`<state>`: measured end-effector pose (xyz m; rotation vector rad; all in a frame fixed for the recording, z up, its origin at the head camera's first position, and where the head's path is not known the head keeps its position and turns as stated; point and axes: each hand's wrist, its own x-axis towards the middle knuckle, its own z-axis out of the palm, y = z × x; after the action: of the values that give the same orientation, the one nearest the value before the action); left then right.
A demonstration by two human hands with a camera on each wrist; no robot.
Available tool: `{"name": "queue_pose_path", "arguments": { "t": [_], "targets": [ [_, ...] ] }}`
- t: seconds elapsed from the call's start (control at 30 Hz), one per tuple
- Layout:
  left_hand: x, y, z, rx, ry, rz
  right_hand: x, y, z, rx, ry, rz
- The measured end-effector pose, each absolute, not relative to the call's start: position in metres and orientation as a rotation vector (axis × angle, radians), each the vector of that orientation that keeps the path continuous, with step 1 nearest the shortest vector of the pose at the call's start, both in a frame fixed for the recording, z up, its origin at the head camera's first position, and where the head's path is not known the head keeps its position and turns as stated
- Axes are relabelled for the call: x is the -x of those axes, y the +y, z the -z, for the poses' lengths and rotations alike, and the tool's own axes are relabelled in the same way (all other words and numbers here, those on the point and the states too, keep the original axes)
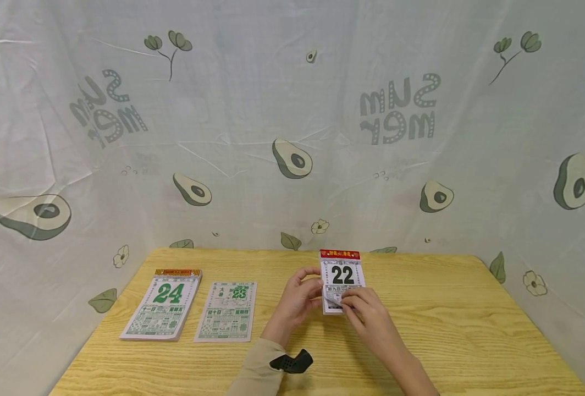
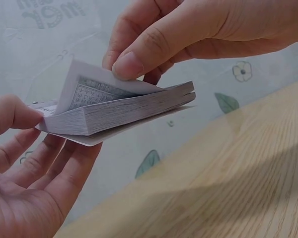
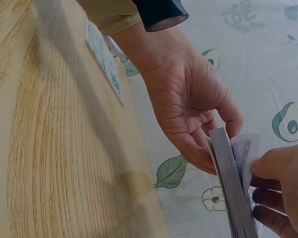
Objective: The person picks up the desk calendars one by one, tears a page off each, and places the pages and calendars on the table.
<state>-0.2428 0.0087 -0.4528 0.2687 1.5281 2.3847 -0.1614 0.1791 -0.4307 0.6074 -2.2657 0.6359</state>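
Observation:
A thick tear-off calendar (image 1: 342,275) with a red header and a large black 22 is held up above the table. My left hand (image 1: 299,295) grips its left edge, thumb on the front and fingers behind the backing, as the left wrist view shows. With thumb and fingers my right hand (image 1: 371,316) pinches the lower part of the top sheet (image 2: 97,82), which is lifted and bent away from the page block (image 2: 124,113). Seen from the right wrist, the sheet's upper edge stands apart from the thick stack.
On the left of the wooden table (image 1: 451,330) lies another calendar block (image 1: 161,305) with a green 24. Beside it is a loose sheet (image 1: 226,312) with a green 23. A white curtain (image 1: 253,99) printed with avocados hangs behind. My left wrist wears a black strap (image 1: 292,362).

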Motion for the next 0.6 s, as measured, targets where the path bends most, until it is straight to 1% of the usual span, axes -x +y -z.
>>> {"name": "queue_pose_path", "arguments": {
  "t": [0.37,0.6],
  "targets": [
    [0.2425,0.0114,0.4561,-0.313,1.476,-2.394,0.1608,0.1790,0.4314,-0.571,-2.236,-0.810],
    [0.2429,0.0130,0.4567,-0.293,1.450,-2.406,0.1605,0.1795,0.4276,-0.544,-2.249,-0.868]
  ]
}}
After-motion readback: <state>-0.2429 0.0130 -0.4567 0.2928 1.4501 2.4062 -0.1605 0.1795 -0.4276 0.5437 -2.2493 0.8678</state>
